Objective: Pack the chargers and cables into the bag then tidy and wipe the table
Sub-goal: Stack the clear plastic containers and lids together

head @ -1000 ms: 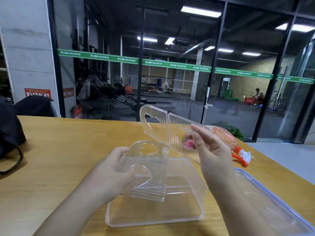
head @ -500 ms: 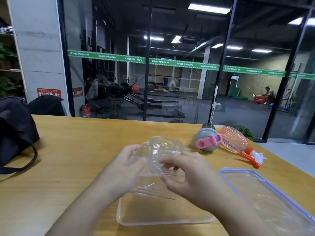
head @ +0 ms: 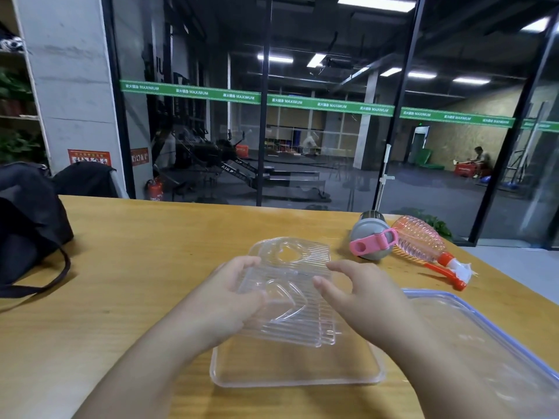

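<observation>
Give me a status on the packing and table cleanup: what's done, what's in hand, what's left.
Done: no chargers or cables lie on the table; whether they are in the black bag cannot be seen. In hand: the left hand holds ribbed clear plastic dividers over a clear tray, the right hand open beside them. Left: the lid, cup and spray bottle remain out, and no wiping is under way.
</observation>
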Tool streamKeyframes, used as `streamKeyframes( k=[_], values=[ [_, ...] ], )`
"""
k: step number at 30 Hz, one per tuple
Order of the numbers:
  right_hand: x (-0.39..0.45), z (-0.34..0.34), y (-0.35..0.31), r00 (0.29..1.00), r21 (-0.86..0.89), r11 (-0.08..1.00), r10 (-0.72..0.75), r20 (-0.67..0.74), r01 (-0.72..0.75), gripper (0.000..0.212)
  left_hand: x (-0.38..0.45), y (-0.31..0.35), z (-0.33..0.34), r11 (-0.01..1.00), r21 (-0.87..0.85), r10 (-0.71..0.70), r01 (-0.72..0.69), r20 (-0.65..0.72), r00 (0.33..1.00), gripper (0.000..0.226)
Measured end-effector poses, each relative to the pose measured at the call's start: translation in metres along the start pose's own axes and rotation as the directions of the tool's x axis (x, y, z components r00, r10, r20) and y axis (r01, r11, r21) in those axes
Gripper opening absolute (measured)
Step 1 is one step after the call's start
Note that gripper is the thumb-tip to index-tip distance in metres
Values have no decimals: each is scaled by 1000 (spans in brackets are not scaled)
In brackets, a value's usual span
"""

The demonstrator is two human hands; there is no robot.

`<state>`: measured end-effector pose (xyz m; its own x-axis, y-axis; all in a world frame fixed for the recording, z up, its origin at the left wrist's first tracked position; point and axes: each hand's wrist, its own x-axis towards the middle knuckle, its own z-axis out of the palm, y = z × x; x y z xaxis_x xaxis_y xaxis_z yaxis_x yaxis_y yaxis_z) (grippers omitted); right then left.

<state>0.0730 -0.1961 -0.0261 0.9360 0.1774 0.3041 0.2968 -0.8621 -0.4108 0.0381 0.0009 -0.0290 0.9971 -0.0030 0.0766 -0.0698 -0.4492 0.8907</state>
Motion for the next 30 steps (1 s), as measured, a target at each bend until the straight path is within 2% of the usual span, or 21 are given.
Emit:
streamKeyframes(
  k=[5,7,11,15,19,30],
  values=[
    [-5,-2,-7,997,-4,999,-47,61,47,55,-5,4,-3,996,-78,-40,45,67,997,86],
    [-7,-3,-8,993,-10,997,-79,88,80,57,-5,2,-3,998,-48,-40,42,46,998,82],
    [-8,-5,-9,989,5,993,-114,99,114,59,-3,2,-2,995,-97,-9,6,-30,1000,58],
    [-9,-6,-9,988,31,992,-123,94,121,60,-4,3,-3,989,-143,36,-43,-52,998,60],
    [-10,-8,-10,988,43,990,-140,66,137,58,-3,2,-6,985,-121,111,-123,-106,988,63],
    [-5,-6,-4,982,140,972,-184,-45,189,52,-4,8,-7,954,-194,186,-227,-211,960,66]
  ],
)
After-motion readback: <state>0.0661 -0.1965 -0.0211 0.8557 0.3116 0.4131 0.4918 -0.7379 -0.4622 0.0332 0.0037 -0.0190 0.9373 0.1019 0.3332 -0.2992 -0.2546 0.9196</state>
